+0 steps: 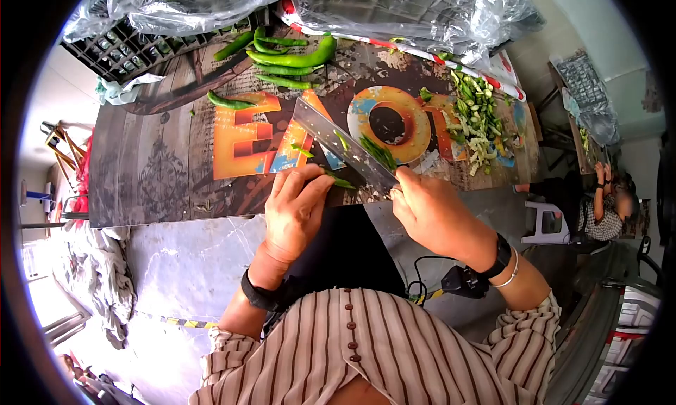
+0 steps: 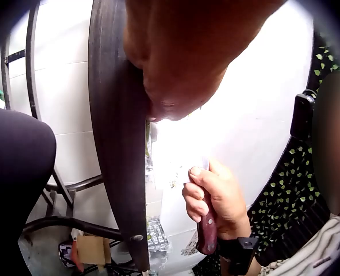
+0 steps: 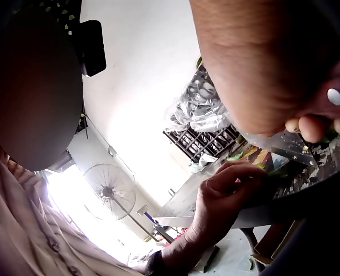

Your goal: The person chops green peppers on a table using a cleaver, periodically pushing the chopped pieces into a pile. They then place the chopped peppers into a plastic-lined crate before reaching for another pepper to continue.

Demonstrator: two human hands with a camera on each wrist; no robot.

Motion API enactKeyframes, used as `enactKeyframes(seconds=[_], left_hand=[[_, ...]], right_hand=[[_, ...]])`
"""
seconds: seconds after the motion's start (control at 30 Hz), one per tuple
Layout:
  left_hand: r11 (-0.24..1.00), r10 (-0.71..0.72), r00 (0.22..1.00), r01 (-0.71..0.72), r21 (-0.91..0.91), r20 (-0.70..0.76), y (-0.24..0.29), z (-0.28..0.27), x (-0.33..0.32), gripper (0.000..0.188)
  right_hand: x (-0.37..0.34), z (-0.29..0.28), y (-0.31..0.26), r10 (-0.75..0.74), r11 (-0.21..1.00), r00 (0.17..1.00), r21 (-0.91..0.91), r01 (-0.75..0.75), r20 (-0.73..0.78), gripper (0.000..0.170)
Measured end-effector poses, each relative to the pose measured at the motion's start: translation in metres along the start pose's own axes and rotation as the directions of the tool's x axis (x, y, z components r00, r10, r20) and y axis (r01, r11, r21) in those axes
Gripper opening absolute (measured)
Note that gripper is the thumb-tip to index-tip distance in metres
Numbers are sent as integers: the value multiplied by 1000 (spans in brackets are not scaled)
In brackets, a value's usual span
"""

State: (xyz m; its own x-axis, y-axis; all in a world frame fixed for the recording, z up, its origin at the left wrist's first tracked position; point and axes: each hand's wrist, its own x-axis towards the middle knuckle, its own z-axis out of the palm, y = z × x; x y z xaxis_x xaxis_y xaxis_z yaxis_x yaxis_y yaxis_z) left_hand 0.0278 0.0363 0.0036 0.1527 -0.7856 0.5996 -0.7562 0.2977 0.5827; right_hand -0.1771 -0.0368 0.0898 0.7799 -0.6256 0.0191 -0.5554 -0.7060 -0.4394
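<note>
My right hand (image 1: 440, 211) grips a broad knife by its reddish-brown riveted handle (image 2: 206, 234). The blade (image 1: 341, 141) slants up and leftward over the printed tabletop, with small green bits stuck to it. At the table's near edge my left hand (image 1: 294, 204) curls its fingers on a green chili pepper (image 1: 341, 182), whose end pokes out toward the blade. Cut green strips (image 1: 378, 153) lie just right of the blade, and a small green piece (image 1: 303, 151) lies to its left. The right wrist view shows the left hand (image 3: 224, 195) close by the blade (image 3: 285, 148).
Whole green peppers (image 1: 296, 58) lie at the back, with a single one (image 1: 232, 101) nearer. A pile of chopped pepper (image 1: 480, 120) covers the table's right side. Behind are a black crate (image 1: 123, 53) and plastic-wrapped goods (image 1: 415, 17). Another person (image 1: 602, 211) sits at far right.
</note>
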Motion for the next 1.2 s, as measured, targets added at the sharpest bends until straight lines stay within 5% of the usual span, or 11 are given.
enactKeyframes(seconds=[0.4,0.5,1.2], left_hand=[[990,101,992,-109,94,82,-7,-9,11,18],[1000,12,995,-12,2,101,-8,-9,11,17],[997,48,984,-36,-71,170,-6,-5,15,15]], right_hand=[[2,0,-12,35,998,998,51,-37,53,16],[2,1,-10,14,1000,999,3,-14,41,19],[2,-5,-6,-72,995,995,-59,76,68,18]])
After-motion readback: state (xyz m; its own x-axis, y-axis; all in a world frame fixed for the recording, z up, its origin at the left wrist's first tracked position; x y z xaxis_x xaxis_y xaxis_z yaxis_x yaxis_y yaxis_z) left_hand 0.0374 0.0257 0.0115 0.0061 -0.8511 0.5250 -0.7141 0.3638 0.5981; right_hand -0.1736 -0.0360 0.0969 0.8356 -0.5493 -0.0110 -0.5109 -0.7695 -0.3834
